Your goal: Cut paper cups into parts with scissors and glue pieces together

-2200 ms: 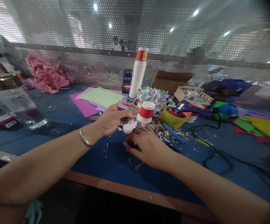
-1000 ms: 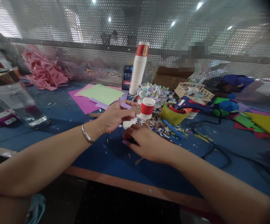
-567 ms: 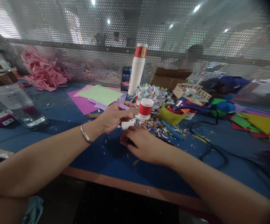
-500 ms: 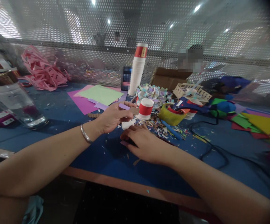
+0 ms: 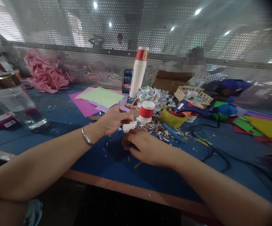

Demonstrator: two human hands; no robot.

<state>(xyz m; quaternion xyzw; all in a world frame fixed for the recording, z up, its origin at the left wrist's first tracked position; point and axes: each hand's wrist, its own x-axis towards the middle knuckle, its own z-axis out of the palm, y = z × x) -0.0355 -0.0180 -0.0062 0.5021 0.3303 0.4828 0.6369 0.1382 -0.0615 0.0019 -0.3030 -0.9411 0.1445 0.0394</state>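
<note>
the blue bench (image 5: 86,163) carries the work nearer its front edge than its rear, presumably for short reach. left hand (image 5: 114,118): wrist raised, thumb and fingers pinching a brown piece (image 5: 135,113), apparently to leave its tip exposed. right hand (image 5: 144,145): palm down, fingers curled over a purple scrap (image 5: 127,147); grip cannot be told. red-and-white cup (image 5: 146,112): just beyond both hands. white disc (image 5: 128,126): between them.

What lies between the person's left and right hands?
In the head view, a small white round piece lies between the left hand and the right hand.
</note>
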